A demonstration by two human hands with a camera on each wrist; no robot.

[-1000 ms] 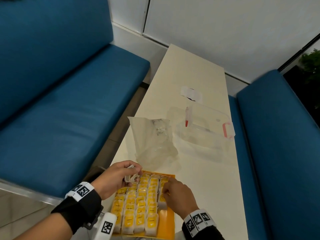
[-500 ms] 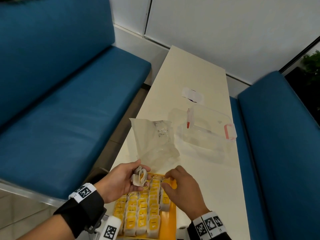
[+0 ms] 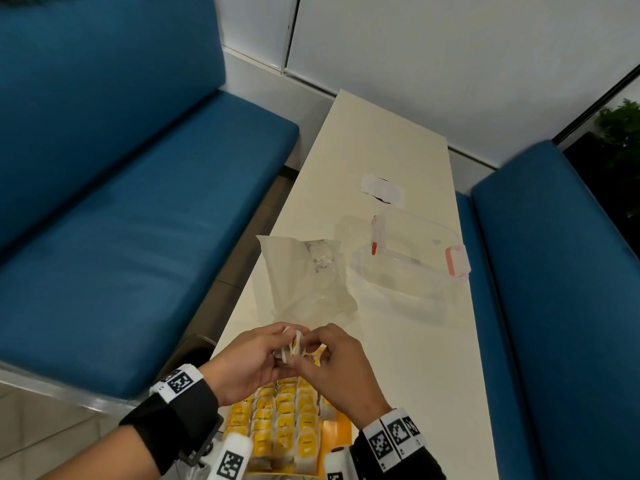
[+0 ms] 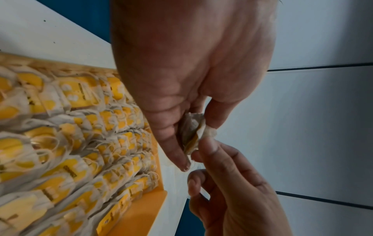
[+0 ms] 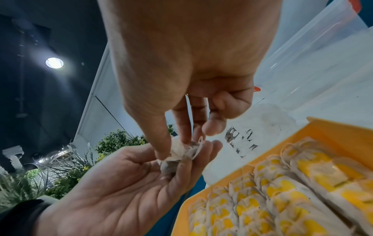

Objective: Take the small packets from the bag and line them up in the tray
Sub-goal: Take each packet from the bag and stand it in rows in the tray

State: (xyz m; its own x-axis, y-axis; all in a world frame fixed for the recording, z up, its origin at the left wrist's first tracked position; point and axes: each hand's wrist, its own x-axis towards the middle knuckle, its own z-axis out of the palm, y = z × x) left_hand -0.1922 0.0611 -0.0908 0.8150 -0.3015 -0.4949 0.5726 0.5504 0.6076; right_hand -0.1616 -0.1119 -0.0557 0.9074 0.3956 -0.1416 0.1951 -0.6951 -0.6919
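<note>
My left hand [image 3: 256,355] holds a small bunch of white packets with yellow tags [image 3: 294,346] above the far end of the yellow tray [image 3: 341,427]. My right hand [image 3: 332,362] pinches one packet [image 4: 193,132] of that bunch between thumb and forefinger. In the right wrist view the bunch of packets [image 5: 181,153] lies on the left hand's fingers [image 5: 181,167]. The tray [image 5: 327,132] holds several rows of packets [image 3: 280,420] standing close together. The clear plastic bag [image 3: 308,275] lies crumpled on the table just beyond the hands.
A clear plastic box with red clips [image 3: 412,261] stands on the narrow cream table [image 3: 398,143] to the right of the bag. A white sticker [image 3: 382,188] lies farther back. Blue benches [image 3: 138,237] flank the table on both sides.
My right hand has lifted off the tray's packets and come up to the bunch in my left hand. Both hands now meet above the tray's far end.
</note>
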